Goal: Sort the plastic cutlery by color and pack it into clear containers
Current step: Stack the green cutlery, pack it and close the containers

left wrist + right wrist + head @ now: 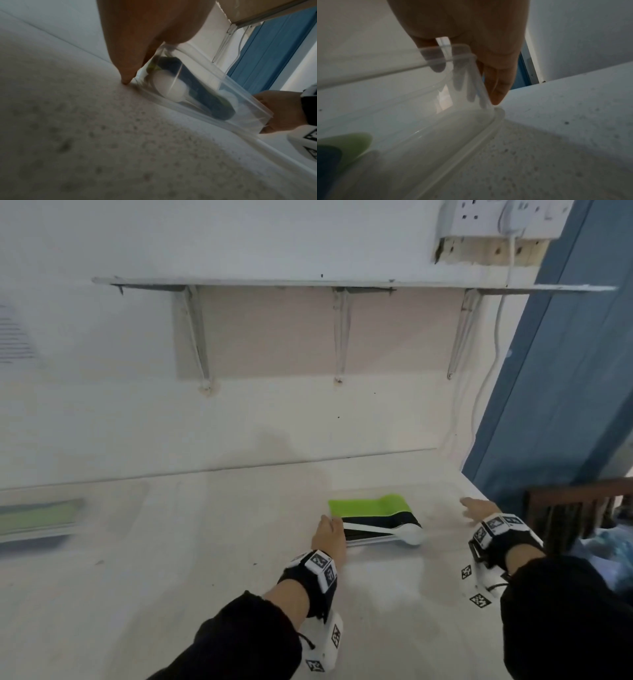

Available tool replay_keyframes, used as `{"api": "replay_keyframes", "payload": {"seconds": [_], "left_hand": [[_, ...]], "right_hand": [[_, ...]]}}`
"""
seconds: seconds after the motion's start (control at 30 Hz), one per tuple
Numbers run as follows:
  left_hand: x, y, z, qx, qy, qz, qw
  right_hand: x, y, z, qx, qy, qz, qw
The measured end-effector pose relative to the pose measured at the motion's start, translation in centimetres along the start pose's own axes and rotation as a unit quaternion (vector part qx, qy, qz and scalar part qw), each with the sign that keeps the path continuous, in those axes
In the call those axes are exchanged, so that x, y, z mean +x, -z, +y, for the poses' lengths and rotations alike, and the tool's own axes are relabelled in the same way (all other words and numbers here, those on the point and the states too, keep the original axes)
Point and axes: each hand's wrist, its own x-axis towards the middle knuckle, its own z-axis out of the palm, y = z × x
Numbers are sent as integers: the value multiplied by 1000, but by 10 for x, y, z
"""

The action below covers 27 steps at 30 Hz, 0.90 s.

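White tabletop (205, 542) bears the clear container (254, 112), green, black and white cutlery (376, 517) inside; left hand (329, 537) and right hand (478, 508) press straight fingers (125, 67) against its opposite ends. Even pressure should keep it level.

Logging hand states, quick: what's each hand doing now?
Left hand: open, straight fingers against the clear container's left end.
Right hand: open, fingers against its right end.
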Motion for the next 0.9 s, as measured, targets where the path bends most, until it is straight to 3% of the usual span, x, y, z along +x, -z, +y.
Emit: {"api": "replay_keyframes", "payload": {"seconds": [0.2, 0.33, 0.6, 0.9], "left_hand": [[9, -3, -4, 19, -14, 12, 1000], [12, 15, -13, 39, -23, 39, 998], [13, 125, -71, 90, -27, 107, 990], [1, 222, -130, 51, -8, 150, 987]], "right_hand": [[27, -12, 17, 25, -6, 6, 1000], [16, -23, 3, 43, 16, -7, 999], [-70, -98, -63, -9, 85, -36, 996], [-142, -171, -116, -4, 114, -48, 992]]}}
